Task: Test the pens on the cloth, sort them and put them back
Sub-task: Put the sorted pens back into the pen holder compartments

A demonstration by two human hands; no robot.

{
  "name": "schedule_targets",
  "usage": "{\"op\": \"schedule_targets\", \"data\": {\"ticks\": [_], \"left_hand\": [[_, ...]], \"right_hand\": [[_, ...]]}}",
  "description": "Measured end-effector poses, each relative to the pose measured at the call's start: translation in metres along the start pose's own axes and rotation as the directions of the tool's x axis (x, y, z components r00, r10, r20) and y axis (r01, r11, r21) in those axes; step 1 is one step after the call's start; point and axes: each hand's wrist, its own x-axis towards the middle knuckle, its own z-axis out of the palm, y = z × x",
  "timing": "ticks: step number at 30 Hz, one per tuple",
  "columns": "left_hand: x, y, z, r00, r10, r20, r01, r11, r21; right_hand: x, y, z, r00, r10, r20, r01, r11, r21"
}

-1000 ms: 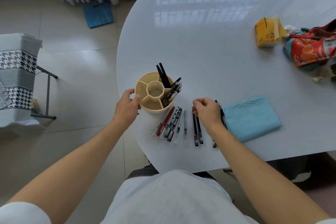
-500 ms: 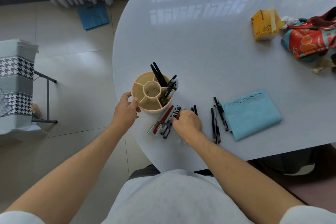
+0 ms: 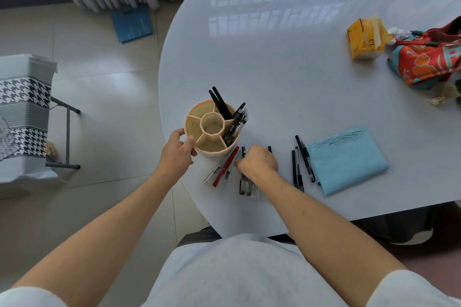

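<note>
A beige round pen holder (image 3: 212,141) with several compartments stands near the table's left edge; black pens (image 3: 220,103) and patterned pens (image 3: 238,121) stick out of its right side. My left hand (image 3: 178,151) grips its left wall. My right hand (image 3: 258,161) lies curled over a bunch of pens (image 3: 247,185) on the table just below the holder. A red pen (image 3: 225,166) and a grey one lie to its left. Three black pens (image 3: 300,162) lie beside the light blue cloth (image 3: 348,159), which carries scribbled ink lines.
A yellow tissue pack (image 3: 365,40) and a red patterned bag (image 3: 429,57) sit at the table's far right. The white table (image 3: 287,62) curves off on the left. On the floor stand a houndstooth-covered rack (image 3: 23,117) and a blue mat (image 3: 131,23).
My right hand has moved left from the black pens beside the cloth to the bunch below the holder and curled over it. My left hand has stayed on the holder.
</note>
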Motion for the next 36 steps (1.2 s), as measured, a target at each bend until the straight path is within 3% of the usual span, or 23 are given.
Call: {"op": "schedule_targets", "data": {"ticks": [4,8,12,15,17,20,25,33,36], "left_hand": [[0.000,0.002,-0.002,1.000,0.001,0.007,-0.001,1.000,0.010],[0.001,0.006,-0.005,1.000,0.012,-0.005,-0.012,1.000,0.000],[0.003,0.005,-0.003,1.000,-0.001,0.004,0.001,1.000,0.004],[0.003,0.003,-0.002,1.000,-0.006,0.011,0.006,1.000,0.005],[0.004,0.001,-0.001,1.000,-0.014,0.011,0.014,1.000,0.014],[0.002,0.000,-0.001,1.000,-0.027,0.009,0.027,0.999,0.028],[-0.005,-0.003,0.000,0.998,-0.057,-0.013,0.059,0.992,0.113],[0.011,-0.007,-0.009,0.997,-0.019,-0.069,0.025,0.996,0.081],[0.019,0.001,-0.008,0.997,0.007,-0.080,-0.004,0.999,0.038]], "right_hand": [[0.002,0.006,-0.007,0.997,-0.039,0.059,0.035,0.997,0.064],[-0.011,0.021,-0.029,0.990,-0.138,0.002,0.125,0.907,0.402],[-0.035,0.024,-0.061,0.954,-0.249,-0.167,0.290,0.622,0.728],[-0.047,0.017,-0.082,0.927,-0.246,-0.285,0.367,0.427,0.826],[-0.049,0.009,-0.089,0.913,-0.246,-0.326,0.398,0.358,0.845],[-0.050,-0.005,-0.081,0.895,-0.289,-0.341,0.436,0.401,0.805],[-0.048,-0.015,-0.051,0.907,-0.313,-0.282,0.419,0.604,0.678],[-0.039,0.026,-0.047,0.929,-0.223,-0.297,0.371,0.573,0.731],[-0.033,0.045,-0.042,0.950,-0.130,-0.285,0.293,0.688,0.664]]}}
